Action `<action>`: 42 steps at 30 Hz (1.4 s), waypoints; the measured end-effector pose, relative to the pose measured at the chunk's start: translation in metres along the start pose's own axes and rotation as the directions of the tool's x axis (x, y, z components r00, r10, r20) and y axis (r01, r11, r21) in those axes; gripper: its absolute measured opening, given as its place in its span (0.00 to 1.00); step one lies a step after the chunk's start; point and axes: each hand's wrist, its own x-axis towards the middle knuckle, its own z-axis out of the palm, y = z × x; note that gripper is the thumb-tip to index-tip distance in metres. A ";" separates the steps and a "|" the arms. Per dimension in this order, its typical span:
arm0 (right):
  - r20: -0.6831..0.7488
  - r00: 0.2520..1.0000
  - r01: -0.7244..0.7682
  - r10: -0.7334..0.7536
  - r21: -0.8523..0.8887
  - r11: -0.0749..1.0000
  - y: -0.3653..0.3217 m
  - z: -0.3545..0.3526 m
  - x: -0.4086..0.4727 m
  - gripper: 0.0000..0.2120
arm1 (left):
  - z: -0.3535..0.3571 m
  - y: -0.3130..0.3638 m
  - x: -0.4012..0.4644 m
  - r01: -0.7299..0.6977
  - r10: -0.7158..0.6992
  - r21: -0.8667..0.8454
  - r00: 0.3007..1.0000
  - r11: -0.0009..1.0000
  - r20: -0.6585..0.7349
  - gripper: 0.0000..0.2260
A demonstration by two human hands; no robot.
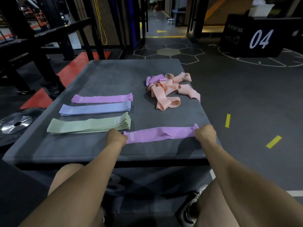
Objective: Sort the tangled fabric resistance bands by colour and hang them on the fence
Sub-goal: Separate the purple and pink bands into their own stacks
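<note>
Fingertips hidden behind both fists.

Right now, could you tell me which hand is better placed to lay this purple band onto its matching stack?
Probably left: the left hand grips the purple band at the end nearer the purple stack; the right hand is farther.

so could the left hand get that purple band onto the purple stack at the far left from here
Probably yes. The left hand grips one end of the purple band, and the purple stack lies flat beyond the green stack and blue stack. Nothing stands in the way; the right hand holds the other end.
</note>
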 end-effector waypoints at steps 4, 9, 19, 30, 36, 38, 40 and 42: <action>0.037 0.998 -0.056 0.053 0.078 0.995 -0.003 -0.007 0.002 0.16 | -0.005 0.002 0.001 0.060 -0.060 -0.007 0.997 0.998 0.044 0.09; 0.064 0.998 -0.026 0.017 0.145 0.989 0.002 -0.011 0.002 0.07 | -0.007 0.003 -0.004 0.010 -0.005 -0.090 0.998 0.996 0.055 0.10; 0.108 0.992 -0.075 0.059 0.150 0.986 0.006 -0.016 0.003 0.05 | -0.015 -0.009 0.000 0.058 -0.025 -0.337 0.995 0.940 0.101 0.14; 0.131 0.987 -0.134 0.098 0.301 0.944 0.012 -0.010 0.003 0.10 | -0.010 -0.015 0.003 0.133 -0.038 -0.465 0.978 0.876 0.207 0.09; 0.085 0.989 -0.140 0.120 0.295 0.945 0.013 -0.006 0.005 0.21 | -0.007 -0.012 -0.001 0.068 -0.015 -0.462 0.993 0.884 0.117 0.13; 0.084 0.988 -0.147 0.128 0.300 0.942 0.010 -0.010 0.003 0.20 | -0.010 -0.013 -0.005 0.063 -0.012 -0.506 0.995 0.860 0.103 0.12; 0.073 0.991 -0.133 0.115 0.324 0.937 0.004 -0.018 0.000 0.16 | -0.016 -0.012 -0.006 0.032 0.012 -0.534 0.997 0.845 0.079 0.08; 0.077 0.992 -0.120 0.099 0.358 0.926 -0.004 -0.026 -0.005 0.12 | -0.028 -0.010 -0.004 -0.013 0.040 -0.557 0.999 0.830 0.035 0.06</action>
